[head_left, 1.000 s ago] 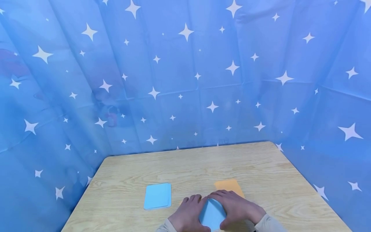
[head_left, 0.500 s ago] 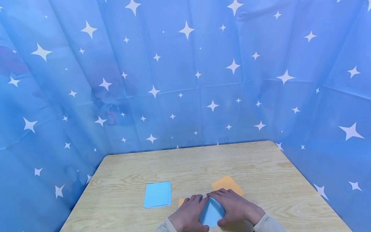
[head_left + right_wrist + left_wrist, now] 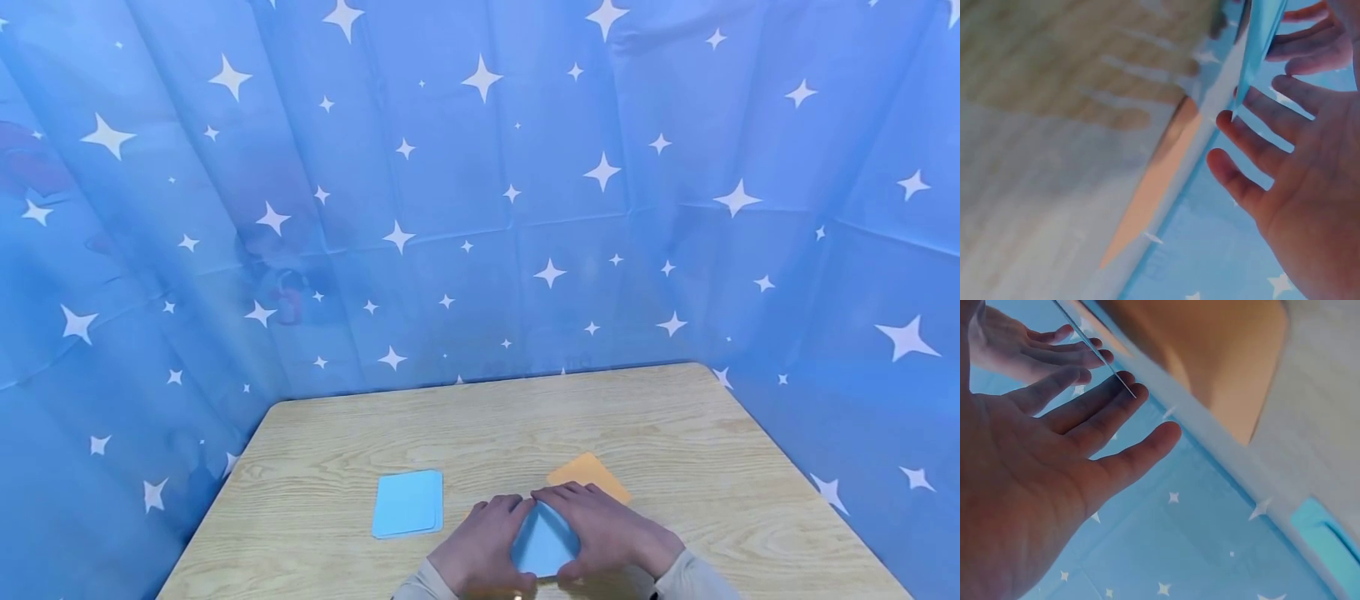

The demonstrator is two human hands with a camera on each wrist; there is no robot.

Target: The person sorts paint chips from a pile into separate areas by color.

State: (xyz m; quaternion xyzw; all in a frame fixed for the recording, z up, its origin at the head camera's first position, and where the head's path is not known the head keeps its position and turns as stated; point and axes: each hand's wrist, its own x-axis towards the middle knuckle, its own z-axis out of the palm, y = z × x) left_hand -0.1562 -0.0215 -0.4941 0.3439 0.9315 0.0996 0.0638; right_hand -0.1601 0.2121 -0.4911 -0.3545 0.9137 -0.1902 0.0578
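Note:
Between my two hands a light blue square card (image 3: 545, 546) is held over the near part of the table. My left hand (image 3: 480, 543) grips its left side, fingers at the far edge and thumb at the near one. The right hand (image 3: 618, 529) mirrors this on the right side. In the left wrist view the blue card (image 3: 1099, 351) appears as a thin edge at the fingertips; in the right wrist view the blue card (image 3: 1259, 47) is a narrow slanted strip. An orange card (image 3: 590, 477) lies just beyond my right hand, partly covered by it.
Left of my hands, a small stack of light blue cards (image 3: 407, 504), slightly offset, lies on the wood-grain table (image 3: 487, 433). A blue curtain (image 3: 465, 192) with white stars hangs around the table's back and sides. Another orange piece (image 3: 1222, 356) fills the upper left wrist view.
Over the second, the far orange card has turned and now lies corner-on. An orange edge seen beside my left hand half a second ago is hidden now. Both hands and the blue card have risen slightly.

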